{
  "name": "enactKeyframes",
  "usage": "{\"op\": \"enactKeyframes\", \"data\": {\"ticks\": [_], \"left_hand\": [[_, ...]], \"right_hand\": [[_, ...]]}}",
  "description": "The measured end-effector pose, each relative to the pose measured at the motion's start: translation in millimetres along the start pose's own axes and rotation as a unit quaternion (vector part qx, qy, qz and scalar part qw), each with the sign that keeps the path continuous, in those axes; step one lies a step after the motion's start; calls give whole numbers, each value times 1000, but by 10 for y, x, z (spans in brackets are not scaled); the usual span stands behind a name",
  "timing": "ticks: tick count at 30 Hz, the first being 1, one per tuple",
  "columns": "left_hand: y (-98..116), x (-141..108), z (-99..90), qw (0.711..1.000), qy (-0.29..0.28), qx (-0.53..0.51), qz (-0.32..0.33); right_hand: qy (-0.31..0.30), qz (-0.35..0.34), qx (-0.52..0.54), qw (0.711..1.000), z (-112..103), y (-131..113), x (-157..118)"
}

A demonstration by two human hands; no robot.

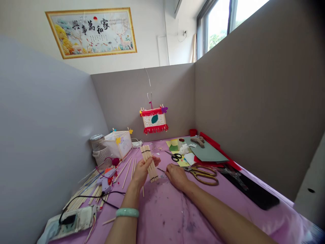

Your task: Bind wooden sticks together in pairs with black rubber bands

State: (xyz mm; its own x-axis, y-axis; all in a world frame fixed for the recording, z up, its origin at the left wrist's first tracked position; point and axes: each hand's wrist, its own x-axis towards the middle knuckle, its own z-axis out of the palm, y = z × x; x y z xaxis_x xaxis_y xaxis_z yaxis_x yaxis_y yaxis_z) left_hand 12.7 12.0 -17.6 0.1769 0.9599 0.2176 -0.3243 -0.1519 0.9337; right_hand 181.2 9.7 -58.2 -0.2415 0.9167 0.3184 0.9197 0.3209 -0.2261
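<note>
My left hand (142,171) holds a flat bundle of pale wooden sticks (149,163), the thumb lying across its front. Dark bands cross the bundle near its top and bottom. To the right, my right hand (176,175) rests low over the purple cloth (162,217), its fingers curled. A thin dark stick-like item (160,169) lies by its fingertips; whether the fingers pinch it cannot be made out. Large gold-handled scissors (204,174) lie just right of that hand, and small black scissors (175,156) lie behind it.
A decorated lantern (154,119) hangs at the back. On the left are a white lantern (118,144), a glue gun (105,181), loose sticks (127,173) and a power strip (73,222) with a black cable. Green card (208,150) and a black object (251,189) lie right.
</note>
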Motion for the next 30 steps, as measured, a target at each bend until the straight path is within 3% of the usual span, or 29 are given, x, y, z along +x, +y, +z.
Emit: {"op": "enactKeyframes", "data": {"ticks": [6,16,21,27,30], "left_hand": [[-204,-13,-69,998,29,40,-29],[-291,-67,-105,997,5,50,-65],[-314,-44,-164,997,40,25,-58],[-332,-28,-207,994,83,30,-61],[-345,-37,-207,994,72,37,-68]], "right_hand": [[16,17,9,1000,-59,10,-104],[14,47,7,999,-54,7,-244],[16,68,2,998,-109,52,-295],[-10,25,-16,1000,-244,-48,-624],[-23,64,-40,997,-351,32,-850]]}}
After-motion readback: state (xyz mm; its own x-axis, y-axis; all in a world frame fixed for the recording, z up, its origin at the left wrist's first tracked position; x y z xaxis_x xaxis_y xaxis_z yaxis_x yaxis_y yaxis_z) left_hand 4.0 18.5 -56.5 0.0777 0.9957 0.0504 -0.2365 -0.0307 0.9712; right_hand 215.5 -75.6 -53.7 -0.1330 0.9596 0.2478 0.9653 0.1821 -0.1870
